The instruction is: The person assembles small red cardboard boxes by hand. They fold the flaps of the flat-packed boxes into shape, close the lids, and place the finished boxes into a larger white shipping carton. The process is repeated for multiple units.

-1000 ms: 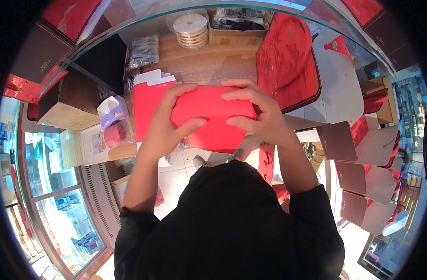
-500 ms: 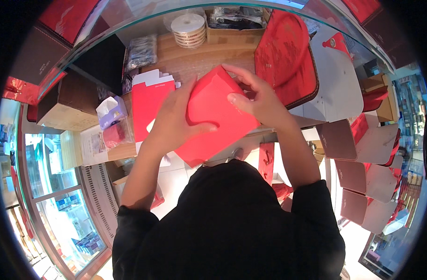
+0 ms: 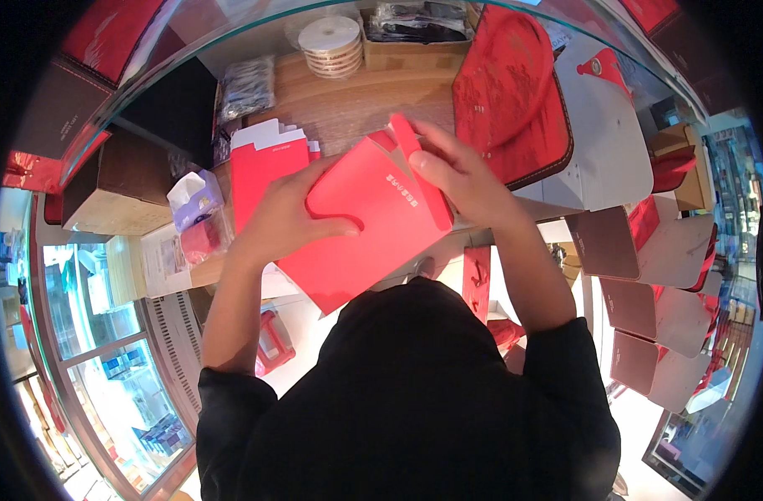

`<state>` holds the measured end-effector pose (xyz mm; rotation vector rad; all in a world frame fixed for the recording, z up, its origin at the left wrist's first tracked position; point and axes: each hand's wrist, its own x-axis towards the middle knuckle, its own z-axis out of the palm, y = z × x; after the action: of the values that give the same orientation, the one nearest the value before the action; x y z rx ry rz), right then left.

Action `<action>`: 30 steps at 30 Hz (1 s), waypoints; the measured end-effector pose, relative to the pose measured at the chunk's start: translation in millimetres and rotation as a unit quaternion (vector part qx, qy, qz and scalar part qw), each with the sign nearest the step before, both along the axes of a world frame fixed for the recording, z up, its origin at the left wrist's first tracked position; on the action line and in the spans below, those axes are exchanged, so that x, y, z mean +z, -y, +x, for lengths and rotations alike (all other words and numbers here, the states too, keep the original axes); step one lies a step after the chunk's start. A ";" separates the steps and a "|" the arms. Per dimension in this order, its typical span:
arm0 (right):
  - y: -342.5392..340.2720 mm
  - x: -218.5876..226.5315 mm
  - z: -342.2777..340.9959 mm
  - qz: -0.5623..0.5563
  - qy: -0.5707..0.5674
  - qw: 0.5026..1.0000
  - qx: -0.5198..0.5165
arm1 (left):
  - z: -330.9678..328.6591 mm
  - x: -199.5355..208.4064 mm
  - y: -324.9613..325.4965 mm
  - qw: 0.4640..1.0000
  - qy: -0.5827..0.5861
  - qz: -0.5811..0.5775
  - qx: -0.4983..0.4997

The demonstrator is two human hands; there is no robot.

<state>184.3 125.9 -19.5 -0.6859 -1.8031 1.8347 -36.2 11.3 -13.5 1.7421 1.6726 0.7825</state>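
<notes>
A flat red cardboard box (image 3: 361,225) is held tilted above the wooden counter (image 3: 348,104), one end flap raised at its upper right. My left hand (image 3: 285,213) grips its left side, thumb lying across the front face. My right hand (image 3: 461,175) holds the upper right end, thumb pressed beside the raised flap. Behind the box, a stack of flat red box blanks (image 3: 265,163) with white edges stands on the counter.
A spool of ribbon (image 3: 331,42) and a brown tray (image 3: 415,46) sit at the counter's back. A large red embossed case (image 3: 515,100) lies to the right with white and brown boards (image 3: 640,242) beyond. Dark boxes (image 3: 114,184) and a tissue pack (image 3: 194,196) stand left.
The red box was held level in both hands, then turned to a diagonal tilt. Its upper end flap has come up and my right thumb now rests beside it.
</notes>
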 end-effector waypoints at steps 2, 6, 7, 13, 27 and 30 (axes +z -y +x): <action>-1.1 8.1 0.3 -0.024 0.002 1.000 -0.012 | -3.6 -0.2 1.0 1.000 0.018 -0.024 0.004; -3.3 14.6 -2.9 -0.024 0.005 1.000 -0.015 | -12.5 -9.1 2.0 1.000 -0.020 -0.007 0.011; -2.7 16.6 -3.9 -0.048 0.009 0.999 -0.015 | -11.8 -8.0 1.4 1.000 -0.014 -0.015 0.016; 10.4 16.6 -8.8 0.051 0.053 0.997 0.012 | -8.8 0.0 -1.4 0.997 0.041 -0.051 0.049; 5.4 8.7 -7.3 0.086 0.012 0.996 0.019 | -17.4 -7.1 2.9 0.999 0.033 -0.027 0.027; 14.4 11.1 -9.7 0.097 0.023 0.995 0.020 | -16.7 -6.9 3.0 0.996 0.062 -0.050 0.038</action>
<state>174.6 111.5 -8.4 -0.6278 -2.0047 1.6526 -52.9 8.3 -20.4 1.5387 1.6720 0.8111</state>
